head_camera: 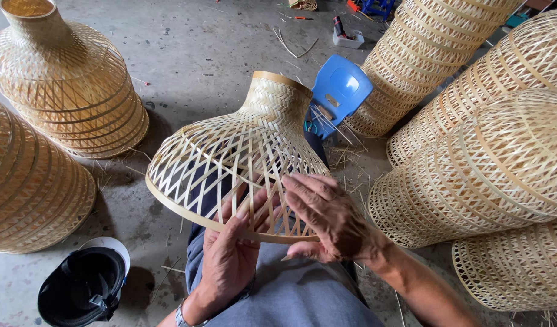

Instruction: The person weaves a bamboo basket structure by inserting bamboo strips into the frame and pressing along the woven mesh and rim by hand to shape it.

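Observation:
A woven bamboo lampshade [242, 151], bell-shaped with a narrow neck pointing away, rests on my lap with its wide rim toward me. My left hand [230, 260] grips the near rim from below, fingers reaching inside the open lattice. My right hand [327, 218] lies over the rim at the right side, fingers pressed on the bamboo strips. Both hands hold the same shade.
Stacks of finished bamboo shades stand at the left [66, 85], at the far left [30, 188] and at the right [484, 163]. A small blue plastic stool [342, 91] sits beyond the shade. A black helmet [84, 284] lies on the concrete floor at lower left. Bamboo slivers litter the floor.

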